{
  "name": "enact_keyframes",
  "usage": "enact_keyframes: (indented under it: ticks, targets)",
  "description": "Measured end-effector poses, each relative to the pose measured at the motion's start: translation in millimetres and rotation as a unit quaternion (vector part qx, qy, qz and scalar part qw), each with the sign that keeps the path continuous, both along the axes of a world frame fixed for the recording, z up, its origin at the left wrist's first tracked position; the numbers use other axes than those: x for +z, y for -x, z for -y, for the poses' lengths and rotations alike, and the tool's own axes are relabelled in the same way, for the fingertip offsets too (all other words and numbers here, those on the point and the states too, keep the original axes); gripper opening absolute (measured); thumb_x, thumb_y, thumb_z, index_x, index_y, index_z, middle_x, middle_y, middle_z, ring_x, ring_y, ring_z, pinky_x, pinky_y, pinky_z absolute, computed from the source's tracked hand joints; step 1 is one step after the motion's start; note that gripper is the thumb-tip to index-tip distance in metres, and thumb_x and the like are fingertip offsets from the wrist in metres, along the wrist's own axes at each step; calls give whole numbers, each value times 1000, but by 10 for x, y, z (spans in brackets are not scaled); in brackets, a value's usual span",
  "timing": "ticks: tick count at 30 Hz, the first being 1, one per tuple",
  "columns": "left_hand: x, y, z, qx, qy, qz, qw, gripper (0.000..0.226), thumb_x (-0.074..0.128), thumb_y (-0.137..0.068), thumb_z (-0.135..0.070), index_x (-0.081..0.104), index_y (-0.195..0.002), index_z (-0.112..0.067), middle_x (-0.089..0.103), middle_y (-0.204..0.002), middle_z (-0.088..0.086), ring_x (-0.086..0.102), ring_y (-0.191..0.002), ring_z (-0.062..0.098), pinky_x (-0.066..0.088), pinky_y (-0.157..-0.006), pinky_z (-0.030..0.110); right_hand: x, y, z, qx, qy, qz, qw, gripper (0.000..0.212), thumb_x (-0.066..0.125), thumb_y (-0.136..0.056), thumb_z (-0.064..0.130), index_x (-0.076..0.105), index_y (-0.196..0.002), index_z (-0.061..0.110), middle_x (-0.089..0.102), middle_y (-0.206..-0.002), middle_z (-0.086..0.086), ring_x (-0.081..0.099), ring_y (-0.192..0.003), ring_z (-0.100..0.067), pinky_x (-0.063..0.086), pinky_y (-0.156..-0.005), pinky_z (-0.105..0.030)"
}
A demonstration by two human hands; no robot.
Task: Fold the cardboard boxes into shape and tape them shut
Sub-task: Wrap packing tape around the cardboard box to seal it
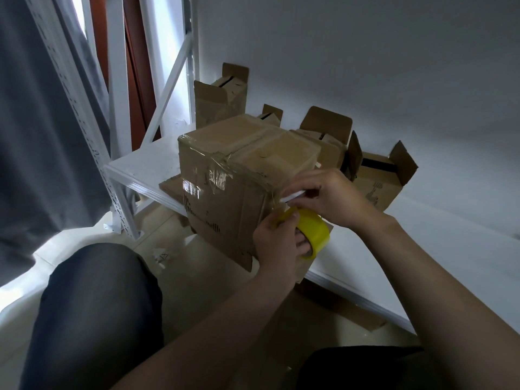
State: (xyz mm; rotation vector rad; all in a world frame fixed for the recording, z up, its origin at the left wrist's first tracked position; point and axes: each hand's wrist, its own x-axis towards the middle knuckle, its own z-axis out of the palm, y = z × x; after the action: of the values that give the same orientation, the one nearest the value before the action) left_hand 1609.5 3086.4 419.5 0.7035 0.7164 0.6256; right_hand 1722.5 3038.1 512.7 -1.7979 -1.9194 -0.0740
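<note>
Fingers (305, 245) of left hand (277, 243) curled through core of yellow tape roll (313, 230), thumb on its rim. Roll against near right corner of sealed cardboard box (239, 170). Right hand (326, 192) just above, fingertips pinching thin white item (292, 196) at same corner; kind not discernible. Box shut, seams under clear tape, on flattened cardboard (170, 187) at near edge of white shelf (436, 249). Behind and to right, open-flapped boxes (222, 105) along wall; interiors dark, contents not visible.
</note>
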Motion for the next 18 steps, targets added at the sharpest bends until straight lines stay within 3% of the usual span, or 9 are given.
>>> enact_keyframes:
  ticks: [3, 5, 7, 11, 13, 18]
  targets:
    - [-29, -4, -2, -6, -18, -5, 1000, 17, 71, -93, -14, 72, -106, -24, 73, -70, -4, 72, -66, 9, 61, -58, 33, -4, 20, -47, 4, 28, 11, 1000, 17, 79, -85, 7, 80, -103, 9, 75, -109, -2, 69, -102, -15, 58, -85, -34]
    - [-44, -14, 8, -3, -44, -12, 999, 15, 70, -93, -14, 74, -88, -29, 67, -64, 1, 67, -66, 17, 60, -65, 39, -4, 22, -83, 2, 49, 24, 998, 17, 79, -86, 7, 80, -103, 10, 74, -108, -3, 69, -99, -18, 57, -84, -37]
    - [-56, -26, 13, 5, -74, -21, 997, 20, 70, -92, -16, 75, -79, -30, 64, -66, 2, 62, -69, 18, 55, -65, 38, -5, 30, -130, 5, 64, 46, 997, 17, 77, -87, 9, 80, -104, 10, 74, -109, -3, 69, -99, -19, 55, -85, -37]
    - [-49, -42, -17, 17, -101, -42, 994, 11, 73, -90, -23, 73, -98, -31, 74, -94, -1, 71, -95, 20, 60, -85, 46, 5, -18, -203, 5, 79, 65, 995, 16, 76, -88, 10, 80, -104, 12, 73, -109, -2, 68, -98, -18, 50, -81, -23]
    - [-44, -37, -31, 12, -97, -47, 994, 14, 75, -89, -24, 70, -98, -33, 73, -105, 4, 71, -100, 24, 58, -89, 52, 2, -107, -176, 5, 79, 66, 995, 17, 76, -89, 11, 80, -105, 12, 74, -108, -3, 69, -98, -19, 52, -82, -28]
    - [-126, -48, -44, -10, -100, -53, 993, 20, 76, -86, -22, 66, -95, -36, 71, -110, 11, 69, -105, 31, 56, -91, 56, -121, -460, 45, -60, 19, 48, 997, 19, 75, -88, 6, 78, -106, 8, 74, -107, -6, 69, -97, -21, 56, -84, -35]
